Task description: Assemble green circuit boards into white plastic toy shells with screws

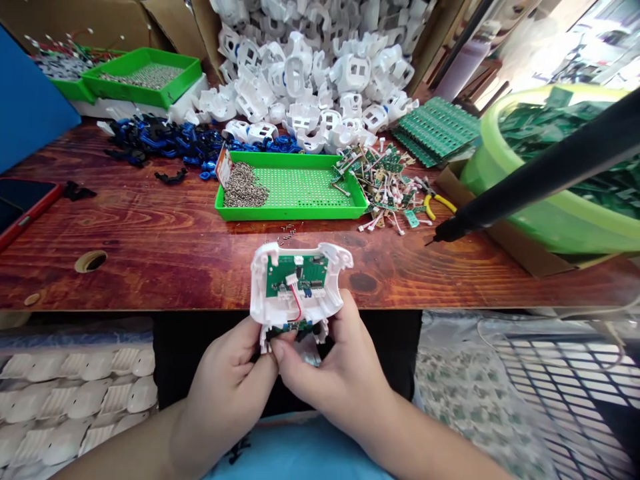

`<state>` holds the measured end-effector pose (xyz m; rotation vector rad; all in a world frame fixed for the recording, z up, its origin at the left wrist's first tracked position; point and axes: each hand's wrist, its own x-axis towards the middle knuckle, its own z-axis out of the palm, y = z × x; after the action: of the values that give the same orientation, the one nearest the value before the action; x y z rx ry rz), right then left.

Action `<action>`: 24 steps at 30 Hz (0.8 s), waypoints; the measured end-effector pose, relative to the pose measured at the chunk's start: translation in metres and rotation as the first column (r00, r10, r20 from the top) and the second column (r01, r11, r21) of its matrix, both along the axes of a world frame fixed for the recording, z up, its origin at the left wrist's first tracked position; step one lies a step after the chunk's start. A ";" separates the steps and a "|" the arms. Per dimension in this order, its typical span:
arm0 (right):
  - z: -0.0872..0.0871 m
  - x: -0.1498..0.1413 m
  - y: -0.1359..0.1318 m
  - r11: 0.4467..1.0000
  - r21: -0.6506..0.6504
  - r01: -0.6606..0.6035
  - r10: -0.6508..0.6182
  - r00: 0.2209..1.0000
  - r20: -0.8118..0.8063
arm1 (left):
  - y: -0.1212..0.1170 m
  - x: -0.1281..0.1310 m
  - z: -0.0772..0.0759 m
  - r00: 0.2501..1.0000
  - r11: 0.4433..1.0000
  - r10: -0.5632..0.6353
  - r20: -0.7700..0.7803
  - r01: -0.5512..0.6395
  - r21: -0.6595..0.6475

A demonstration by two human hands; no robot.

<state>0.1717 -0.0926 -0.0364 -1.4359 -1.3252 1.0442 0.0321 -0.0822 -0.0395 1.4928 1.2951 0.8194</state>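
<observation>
Between both hands, at the front edge of the table, I hold a white plastic housing [259,290]. A green circuit board [280,277] lies inside it, and a small white plug [292,281] on red and white wires stands up in front of the board. My left hand [233,373] is closed around the lower left side of the housing. The lower right side is gripped by my right hand [335,373]. Both thumbs press at the bottom, near a second small green board [300,327]. My fingers behind the housing are hidden.
A green tray [295,213] holds small screws [245,185]; wired boards [387,180] are heaped beside it, near yellow-handled pliers [440,203]. A black screwdriver [500,193] hangs in at the right, before a green tub [487,153]. White housings [300,80] are piled behind. A phone [25,207] lies left.
</observation>
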 end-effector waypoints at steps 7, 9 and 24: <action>0.010 0.014 0.001 0.969 -0.133 -0.206 0.158 0.940 -0.301 | 0.011 0.004 0.011 0.842 0.867 0.173 0.512 0.116 -0.485; 0.009 0.016 0.002 0.962 -0.156 -0.225 0.152 0.913 -0.379 | 0.011 0.004 0.013 0.810 0.850 0.178 0.558 0.159 -0.503; 0.001 0.009 0.001 0.993 -0.028 -0.116 0.100 0.939 -0.330 | 0.004 0.004 0.009 0.860 0.918 0.113 0.497 0.101 -0.383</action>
<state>0.1809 -0.0913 -0.0351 -1.1691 -1.1513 1.3312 0.0357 -0.0781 -0.0306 0.8621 0.9820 0.8250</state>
